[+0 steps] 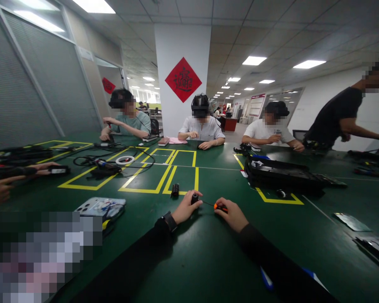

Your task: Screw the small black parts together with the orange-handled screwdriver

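My left hand [187, 207] is closed round a small black cylindrical part [194, 198], just over the green table. In my right hand [233, 213] is a screwdriver [220, 207] with an orange and black handle. Its thin shaft points left at the black part; whether the tip touches it I cannot tell. Another black cylindrical part [175, 190] stands on the table a little beyond my left hand, by the yellow tape lines.
A phone in a patterned case [102, 207] lies at left, near a co-worker's hand [46, 169]. Cables and a white tape roll [125, 160] are farther back. A long black casing [281, 172] sits at right. Several people work across the green table [189, 261].
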A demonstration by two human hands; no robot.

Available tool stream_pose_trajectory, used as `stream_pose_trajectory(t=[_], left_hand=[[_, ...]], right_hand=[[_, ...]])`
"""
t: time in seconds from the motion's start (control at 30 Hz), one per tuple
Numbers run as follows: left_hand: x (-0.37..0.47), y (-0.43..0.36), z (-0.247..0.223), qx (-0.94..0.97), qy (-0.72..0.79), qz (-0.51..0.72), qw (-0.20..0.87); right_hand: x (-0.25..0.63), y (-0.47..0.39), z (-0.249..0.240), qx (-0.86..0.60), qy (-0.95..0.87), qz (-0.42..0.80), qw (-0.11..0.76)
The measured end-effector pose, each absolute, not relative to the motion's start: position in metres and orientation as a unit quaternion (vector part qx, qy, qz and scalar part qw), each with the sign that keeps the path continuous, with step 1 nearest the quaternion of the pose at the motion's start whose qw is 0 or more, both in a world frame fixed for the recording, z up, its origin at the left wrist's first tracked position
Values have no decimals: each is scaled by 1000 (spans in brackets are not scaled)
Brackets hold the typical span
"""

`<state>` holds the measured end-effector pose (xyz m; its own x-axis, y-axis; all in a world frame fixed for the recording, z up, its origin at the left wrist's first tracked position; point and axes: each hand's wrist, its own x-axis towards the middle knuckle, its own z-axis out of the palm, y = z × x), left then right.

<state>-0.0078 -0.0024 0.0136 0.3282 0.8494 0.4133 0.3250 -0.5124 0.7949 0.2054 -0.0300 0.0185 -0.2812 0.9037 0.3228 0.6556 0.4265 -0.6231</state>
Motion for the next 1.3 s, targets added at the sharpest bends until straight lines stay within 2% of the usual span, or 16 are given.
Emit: stream_pose_trajectory(t=[0.3, 0.57, 1.0, 1.3], left_hand=[[-6, -3, 13, 738, 379, 426, 361], [-7, 0, 11, 752, 359, 407, 375], [-7, -1, 11, 762, 358, 410, 352], [-7, -1, 11, 765, 369, 409, 334]], right_hand=[[207, -28, 16, -476, -804, 144, 326], [209, -29, 13, -478, -780, 175, 364], [210, -28, 14, -470, -800, 128, 350], [208, -31, 13, -493, -780, 156, 353]])
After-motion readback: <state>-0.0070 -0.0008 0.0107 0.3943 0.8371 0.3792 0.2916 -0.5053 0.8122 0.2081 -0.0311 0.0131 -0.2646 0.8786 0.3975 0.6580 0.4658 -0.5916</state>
